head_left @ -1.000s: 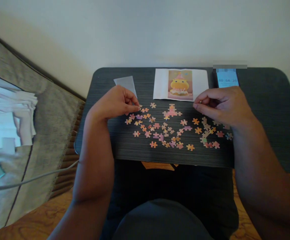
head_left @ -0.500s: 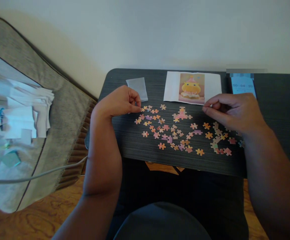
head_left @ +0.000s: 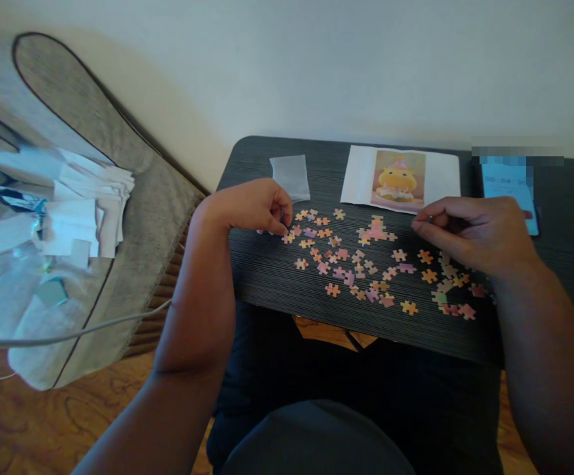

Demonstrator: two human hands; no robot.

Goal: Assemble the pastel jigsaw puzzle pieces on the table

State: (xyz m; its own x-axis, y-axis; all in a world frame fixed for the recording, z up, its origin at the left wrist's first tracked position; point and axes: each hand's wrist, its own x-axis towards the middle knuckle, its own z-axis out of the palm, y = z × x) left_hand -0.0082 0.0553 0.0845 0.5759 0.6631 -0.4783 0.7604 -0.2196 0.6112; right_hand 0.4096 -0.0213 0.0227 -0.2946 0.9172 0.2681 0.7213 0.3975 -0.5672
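Many small jigsaw puzzle pieces point(head_left: 342, 254) lie scattered over the dark table. At their far left edge is my left hand point(head_left: 262, 208), its fingers curled and its thumb tip beside an orange-yellow piece point(head_left: 288, 237). Whatever those fingers may hold is hidden. A small joined cluster of pink puzzle pieces point(head_left: 376, 229) lies left of my right hand point(head_left: 470, 231). That hand is raised in a pinch, thumb against forefinger; anything between them is too small to make out. Beneath its palm and wrist, more pieces point(head_left: 448, 285) are partly covered.
Behind the pieces lies a white sheet with a printed picture of a yellow figure point(head_left: 398, 178). A clear plastic bag point(head_left: 291, 177) rests behind my left hand. At the right is a lit phone point(head_left: 507, 181). Papers point(head_left: 76, 221) cover a grey padded seat, crossed by a cable point(head_left: 119, 321).
The view has swung left, so everything appears further right. My left hand has shifted slightly left and nearer to me over the pieces. The right hand keeps its pinch; the joined cluster looks unchanged.
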